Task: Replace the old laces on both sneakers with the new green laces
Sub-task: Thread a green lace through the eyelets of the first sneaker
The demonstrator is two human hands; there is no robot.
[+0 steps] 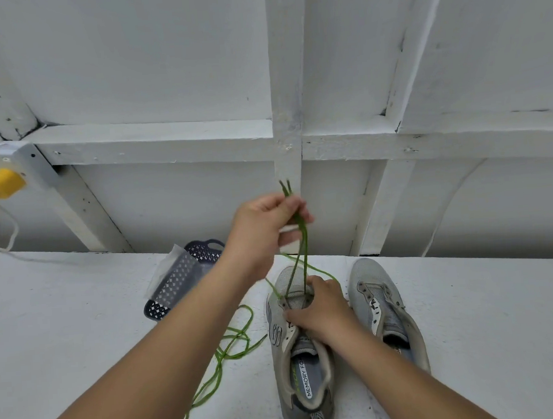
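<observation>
Two grey sneakers stand side by side on the white table. My left hand (pixel 266 224) is raised above the left sneaker (pixel 298 348) and pinches both ends of a green lace (pixel 302 240), which runs down into that shoe's front eyelets. My right hand (pixel 321 307) rests on the left sneaker's tongue area and holds the shoe down, fingers curled on its eyelet edge. The right sneaker (pixel 383 306) has no lace in it. A second green lace (pixel 232 346) lies loose in loops on the table left of the shoes.
A dark perforated plastic basket (pixel 183 278) with a clear bag in it sits behind my left forearm. A yellow plug (pixel 1 183) and cables hang at the far left. A white framed wall rises right behind the table.
</observation>
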